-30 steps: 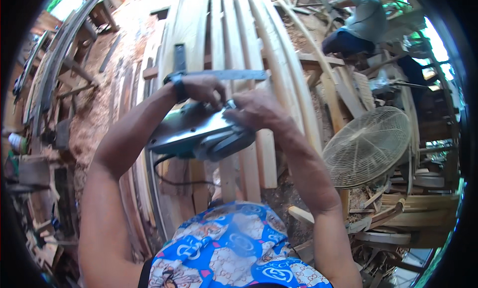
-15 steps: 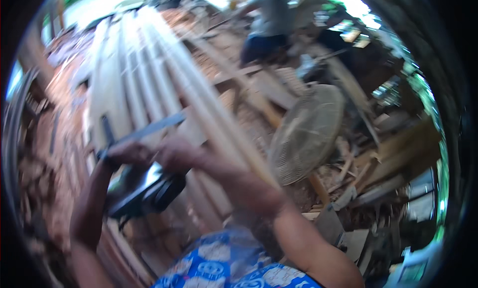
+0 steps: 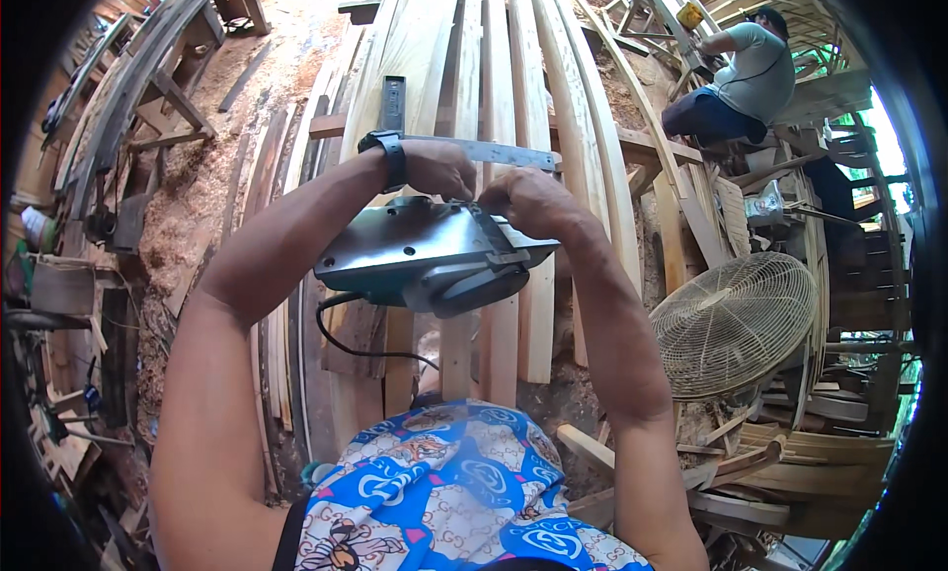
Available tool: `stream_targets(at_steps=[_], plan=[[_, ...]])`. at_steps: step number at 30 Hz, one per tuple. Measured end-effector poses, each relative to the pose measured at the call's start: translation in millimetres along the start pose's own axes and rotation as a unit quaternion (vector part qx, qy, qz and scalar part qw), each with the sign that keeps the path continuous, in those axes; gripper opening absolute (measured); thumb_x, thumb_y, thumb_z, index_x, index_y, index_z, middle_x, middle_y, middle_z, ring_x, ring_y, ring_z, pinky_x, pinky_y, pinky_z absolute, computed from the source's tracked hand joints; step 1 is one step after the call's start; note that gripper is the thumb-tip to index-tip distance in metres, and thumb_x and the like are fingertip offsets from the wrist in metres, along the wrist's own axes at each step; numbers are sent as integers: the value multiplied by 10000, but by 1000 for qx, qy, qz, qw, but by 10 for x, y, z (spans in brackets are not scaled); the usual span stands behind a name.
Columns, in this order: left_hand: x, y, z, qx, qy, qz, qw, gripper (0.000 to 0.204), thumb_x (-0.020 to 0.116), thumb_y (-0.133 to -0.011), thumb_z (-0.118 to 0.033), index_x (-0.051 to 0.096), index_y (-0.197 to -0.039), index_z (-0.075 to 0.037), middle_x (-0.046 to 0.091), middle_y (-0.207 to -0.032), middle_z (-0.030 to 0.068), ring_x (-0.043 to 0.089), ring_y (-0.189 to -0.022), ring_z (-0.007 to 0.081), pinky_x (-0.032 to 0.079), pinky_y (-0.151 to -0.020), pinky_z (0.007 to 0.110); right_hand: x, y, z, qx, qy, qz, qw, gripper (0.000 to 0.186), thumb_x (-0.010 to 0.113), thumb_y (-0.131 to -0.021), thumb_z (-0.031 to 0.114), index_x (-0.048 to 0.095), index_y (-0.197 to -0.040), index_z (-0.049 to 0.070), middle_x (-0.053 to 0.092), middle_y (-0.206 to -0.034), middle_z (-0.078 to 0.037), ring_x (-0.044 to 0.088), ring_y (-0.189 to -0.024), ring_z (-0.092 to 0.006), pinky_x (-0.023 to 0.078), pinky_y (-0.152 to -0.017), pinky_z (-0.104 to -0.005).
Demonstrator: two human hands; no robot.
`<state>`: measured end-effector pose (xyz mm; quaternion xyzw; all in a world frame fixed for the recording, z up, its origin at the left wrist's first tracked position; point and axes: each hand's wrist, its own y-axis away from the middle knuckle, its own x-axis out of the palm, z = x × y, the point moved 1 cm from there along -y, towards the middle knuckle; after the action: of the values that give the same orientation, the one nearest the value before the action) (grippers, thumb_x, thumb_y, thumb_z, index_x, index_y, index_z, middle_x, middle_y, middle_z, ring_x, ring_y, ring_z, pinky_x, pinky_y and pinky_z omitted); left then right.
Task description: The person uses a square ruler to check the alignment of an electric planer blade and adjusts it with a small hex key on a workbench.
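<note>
An electric planer, green-bodied with a shiny metal sole turned up, lies across the pale boards in front of me, its black cord looping down on the left. My left hand, with a black watch at the wrist, has curled fingers at the planer's far edge. Beside it my right hand is closed at the planer's right part; what the fingertips of both hands grip is too small and hidden to tell. A metal square with a dark upright arm lies on the boards just beyond my hands, partly behind them.
Long planks run away from me on wooden supports. A wire-cage fan stands at right. A co-worker crouches over timber at upper right. Dark stacked strips rest on trestles at left, with shavings on the ground.
The view swung and blurred half a second ago and has returned, slightly shifted from a second ago. Both hands remain at the planer, fingers moved slightly along its far edge.
</note>
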<state>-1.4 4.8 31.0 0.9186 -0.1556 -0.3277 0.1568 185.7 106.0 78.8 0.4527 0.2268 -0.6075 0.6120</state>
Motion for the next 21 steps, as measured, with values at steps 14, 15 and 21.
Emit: stream_targets(at_steps=[14, 15, 21], plan=[[5, -8, -29, -28, 5, 3, 1000, 212, 680, -1010, -194, 753, -1131, -37, 758, -997, 70, 690, -920, 168, 551, -822, 347, 16, -27, -71, -40, -12, 17, 999, 229, 663, -902, 1, 791, -1085, 53, 771, -1022, -155, 731, -992, -315, 561, -922, -420], [9, -9, -29, -26, 11, 2, 1000, 212, 680, -1010, -194, 753, -1131, -37, 758, -997, 70, 690, -920, 168, 551, -822, 347, 24, -30, -87, -30, 0, 19, 999, 217, 662, -909, 14, 789, -1081, 49, 768, -1014, -158, 729, -988, -318, 559, -923, -423], [17, -20, -24, -27, -5, 1, 1000, 221, 681, -1009, -207, 755, -1135, -41, 755, -979, 65, 690, -907, 169, 553, -810, 353, 60, -56, -141, -48, -19, 11, 999, 186, 670, -915, 48, 782, -1063, 34, 764, -1007, -163, 727, -980, -321, 553, -914, -430]])
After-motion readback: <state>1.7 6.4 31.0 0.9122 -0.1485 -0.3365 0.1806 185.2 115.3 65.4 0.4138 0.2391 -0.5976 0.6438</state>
